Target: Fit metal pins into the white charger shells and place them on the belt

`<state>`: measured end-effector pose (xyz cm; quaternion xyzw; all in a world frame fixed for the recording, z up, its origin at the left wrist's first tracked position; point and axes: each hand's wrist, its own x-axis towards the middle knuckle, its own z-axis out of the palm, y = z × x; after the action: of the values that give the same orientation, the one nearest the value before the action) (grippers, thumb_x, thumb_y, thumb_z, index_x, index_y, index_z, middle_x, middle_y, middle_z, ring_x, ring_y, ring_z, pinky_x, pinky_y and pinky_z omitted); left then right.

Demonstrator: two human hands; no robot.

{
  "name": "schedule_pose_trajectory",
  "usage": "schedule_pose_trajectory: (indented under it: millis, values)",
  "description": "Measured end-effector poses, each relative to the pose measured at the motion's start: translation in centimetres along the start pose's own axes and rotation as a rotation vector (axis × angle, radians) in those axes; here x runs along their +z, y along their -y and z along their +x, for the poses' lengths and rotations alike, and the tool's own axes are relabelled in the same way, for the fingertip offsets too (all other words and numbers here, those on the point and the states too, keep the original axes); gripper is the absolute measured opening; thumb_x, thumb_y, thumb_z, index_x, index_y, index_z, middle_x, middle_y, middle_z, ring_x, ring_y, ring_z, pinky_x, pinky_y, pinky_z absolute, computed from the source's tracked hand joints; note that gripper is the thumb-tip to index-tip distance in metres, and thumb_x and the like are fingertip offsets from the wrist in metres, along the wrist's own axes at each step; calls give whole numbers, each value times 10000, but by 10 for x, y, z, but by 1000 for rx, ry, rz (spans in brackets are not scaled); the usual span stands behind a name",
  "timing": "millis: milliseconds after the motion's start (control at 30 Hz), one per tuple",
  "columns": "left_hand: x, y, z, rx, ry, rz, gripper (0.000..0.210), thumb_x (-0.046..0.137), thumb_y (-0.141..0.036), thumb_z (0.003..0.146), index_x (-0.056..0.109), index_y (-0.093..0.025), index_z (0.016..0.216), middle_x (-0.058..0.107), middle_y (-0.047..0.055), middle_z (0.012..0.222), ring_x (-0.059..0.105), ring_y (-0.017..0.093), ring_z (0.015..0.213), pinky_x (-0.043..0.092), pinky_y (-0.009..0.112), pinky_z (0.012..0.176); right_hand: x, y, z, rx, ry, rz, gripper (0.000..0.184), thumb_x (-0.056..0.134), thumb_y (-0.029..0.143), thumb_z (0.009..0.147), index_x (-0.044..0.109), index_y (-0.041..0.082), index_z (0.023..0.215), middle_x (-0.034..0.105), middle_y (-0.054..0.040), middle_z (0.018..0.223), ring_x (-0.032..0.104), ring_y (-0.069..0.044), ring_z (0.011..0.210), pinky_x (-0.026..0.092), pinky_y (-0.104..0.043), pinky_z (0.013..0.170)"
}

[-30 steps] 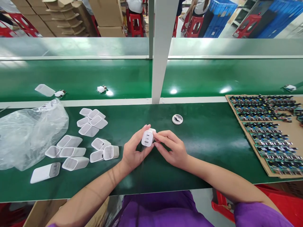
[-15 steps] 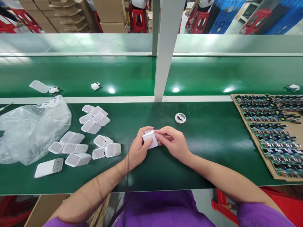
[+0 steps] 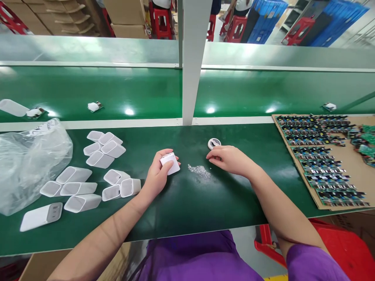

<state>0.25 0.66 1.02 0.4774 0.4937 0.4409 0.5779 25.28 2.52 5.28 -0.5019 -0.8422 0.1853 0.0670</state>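
My left hand (image 3: 159,170) grips a small white plastic charger end piece (image 3: 170,163) with port openings along its top edge, thumb across its face. To its right, a scatter of tiny clear pieces (image 3: 199,171) lies on the green table. My right hand (image 3: 227,158) hovers just beyond these pieces, thumb and fingertips closed together; whether anything sits between them is too small to make out. Behind those fingers is a round white dish (image 3: 214,143) with something dark in it, partly covered by the hand.
Several hollow white housings (image 3: 99,159) stand in groups on the left, near a closed white charger (image 3: 41,217) and a clear plastic bag (image 3: 35,164). At right, a cardboard sheet (image 3: 310,187) carries rows of circuit boards. A grey post (image 3: 191,78) rises behind.
My right hand has left the white end piece and moved right, beside the dish. The clear pieces now show on the table. The view has shifted slightly to the right.
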Motion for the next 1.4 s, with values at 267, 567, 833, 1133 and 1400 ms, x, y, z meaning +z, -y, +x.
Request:
schedule_pose_trajectory:
  millis: [267,567,833,1133,1400]
  values:
    - [0,1,-3,11,63,66,338,551,-359,827,493,-197,1118,670,49,969,679,192,832,535,333,742,25,18,-35,67,-87,-274,130,568,174,911,691,188,874,689,-23,878,638,-154,788,408,-248,604]
    - [1,1,-8,8,98,75,344,551,-343,838,483,-201,1144,674,45,987,674,177,845,527,320,769,49,41,-46,86,-256,-533,273,487,57,900,575,160,663,605,-43,708,525,-148,640,305,-281,542]
    - [7,-9,-13,15,179,-39,426,660,-343,781,526,-179,1150,699,111,1114,671,212,974,554,327,809,25,50,-34,-37,-452,267,154,526,186,924,650,185,833,668,-15,813,609,-104,669,494,-202,578]
    - [10,-12,-24,42,234,-116,380,717,-304,764,599,-193,1108,694,94,1154,677,210,985,584,328,814,35,85,-9,-159,-744,436,107,604,124,875,687,191,864,688,-33,846,651,-127,757,563,-244,697]
    - [12,-10,-27,18,222,-68,427,742,-323,739,596,-189,1117,697,94,1151,680,212,986,586,334,835,43,81,-11,-188,-793,320,140,600,121,873,699,214,904,705,-32,861,674,-138,761,580,-246,690]
